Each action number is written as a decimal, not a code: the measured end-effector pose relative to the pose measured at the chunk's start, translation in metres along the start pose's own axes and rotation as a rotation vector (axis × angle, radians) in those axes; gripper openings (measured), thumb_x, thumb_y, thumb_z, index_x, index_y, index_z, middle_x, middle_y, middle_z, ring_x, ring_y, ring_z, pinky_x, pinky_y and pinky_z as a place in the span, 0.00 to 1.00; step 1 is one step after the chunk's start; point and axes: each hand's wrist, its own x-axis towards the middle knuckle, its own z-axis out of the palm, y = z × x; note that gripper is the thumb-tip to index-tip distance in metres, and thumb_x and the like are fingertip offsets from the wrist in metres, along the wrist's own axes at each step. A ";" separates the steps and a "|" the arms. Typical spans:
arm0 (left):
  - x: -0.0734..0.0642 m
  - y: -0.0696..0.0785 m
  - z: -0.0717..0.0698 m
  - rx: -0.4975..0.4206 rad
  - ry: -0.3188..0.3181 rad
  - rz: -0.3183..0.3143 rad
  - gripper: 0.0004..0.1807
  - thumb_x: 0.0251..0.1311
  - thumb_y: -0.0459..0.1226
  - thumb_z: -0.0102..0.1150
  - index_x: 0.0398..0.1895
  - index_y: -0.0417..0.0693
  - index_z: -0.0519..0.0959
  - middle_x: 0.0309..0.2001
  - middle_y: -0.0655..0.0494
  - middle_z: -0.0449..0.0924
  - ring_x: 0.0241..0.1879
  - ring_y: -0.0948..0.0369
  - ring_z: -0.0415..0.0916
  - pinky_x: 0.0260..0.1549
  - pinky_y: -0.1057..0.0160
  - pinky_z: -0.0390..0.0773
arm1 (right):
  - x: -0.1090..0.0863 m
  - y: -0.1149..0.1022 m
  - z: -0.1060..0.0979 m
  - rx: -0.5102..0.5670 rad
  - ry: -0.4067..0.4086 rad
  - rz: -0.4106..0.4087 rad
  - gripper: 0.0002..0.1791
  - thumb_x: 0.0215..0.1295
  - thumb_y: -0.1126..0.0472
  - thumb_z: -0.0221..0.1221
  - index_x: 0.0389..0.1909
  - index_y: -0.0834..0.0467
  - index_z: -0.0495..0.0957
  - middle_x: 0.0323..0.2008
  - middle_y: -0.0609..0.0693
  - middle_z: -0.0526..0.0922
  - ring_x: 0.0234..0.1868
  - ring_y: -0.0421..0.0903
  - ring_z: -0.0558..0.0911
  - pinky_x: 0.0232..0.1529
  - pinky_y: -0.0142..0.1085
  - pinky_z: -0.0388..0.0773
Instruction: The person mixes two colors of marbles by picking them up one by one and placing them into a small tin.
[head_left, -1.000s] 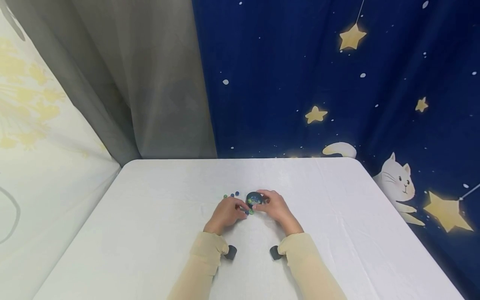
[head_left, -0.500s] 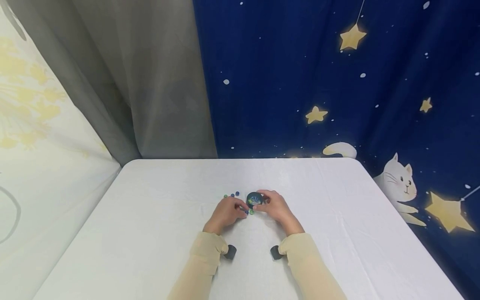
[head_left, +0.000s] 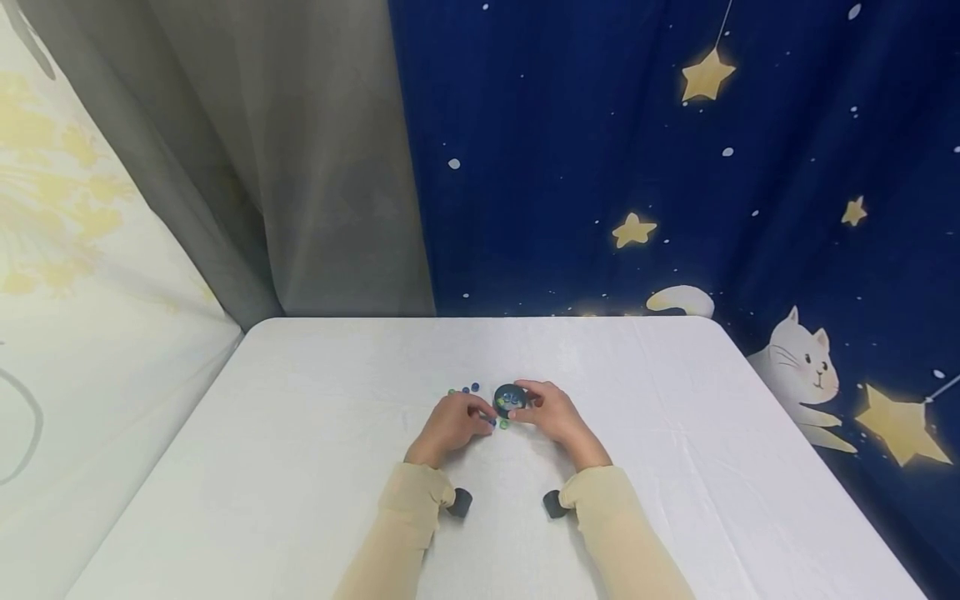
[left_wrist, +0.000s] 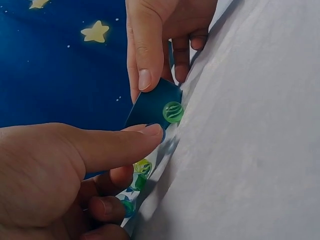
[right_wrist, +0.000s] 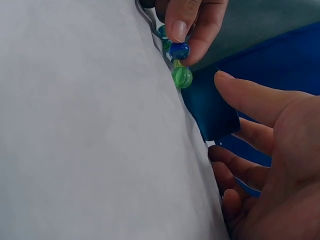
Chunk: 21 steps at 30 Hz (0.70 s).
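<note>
A small dark teal bowl (right_wrist: 212, 107) stands on the white table, with several blue and green marbles inside it in the head view. My right hand (head_left: 553, 412) grips the bowl's right side, thumb at the near wall and fingers round the back. Just left of the bowl, my left hand (head_left: 452, 422) pinches a blue marble (right_wrist: 179, 50) between thumb and forefinger, close over the cloth. One green marble (left_wrist: 173, 112) lies on the cloth in front of the bowl, near the left fingertips.
More loose marbles lie beyond the left hand, among them a blue marble (head_left: 476, 387) and a green marble (head_left: 452, 392). White cloth covers the table (head_left: 315, 433). Grey and blue curtains (head_left: 555, 167) hang behind its far edge.
Both hands stay almost in place, the right still on the bowl. The blue marble at the left fingertips has shifted very slightly upward in the head view.
</note>
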 end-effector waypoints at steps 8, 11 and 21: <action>-0.002 0.000 -0.002 -0.067 0.031 0.002 0.07 0.52 0.34 0.71 0.33 0.55 0.87 0.23 0.59 0.73 0.29 0.60 0.69 0.33 0.60 0.69 | -0.003 0.001 -0.003 0.005 -0.016 -0.006 0.32 0.54 0.53 0.70 0.62 0.50 0.76 0.52 0.53 0.78 0.51 0.52 0.75 0.50 0.51 0.72; -0.001 0.000 -0.004 -0.099 0.050 -0.011 0.07 0.52 0.34 0.70 0.34 0.55 0.87 0.22 0.60 0.74 0.28 0.61 0.70 0.34 0.60 0.70 | -0.003 0.001 -0.004 0.012 -0.021 -0.009 0.32 0.54 0.53 0.70 0.62 0.51 0.76 0.52 0.54 0.78 0.50 0.52 0.75 0.51 0.51 0.72; -0.001 0.000 -0.008 -0.164 0.104 -0.009 0.08 0.54 0.32 0.68 0.36 0.53 0.87 0.27 0.60 0.77 0.32 0.60 0.71 0.41 0.56 0.72 | -0.004 -0.001 -0.006 0.014 -0.038 0.007 0.32 0.55 0.53 0.70 0.62 0.50 0.75 0.53 0.54 0.78 0.52 0.52 0.75 0.52 0.52 0.71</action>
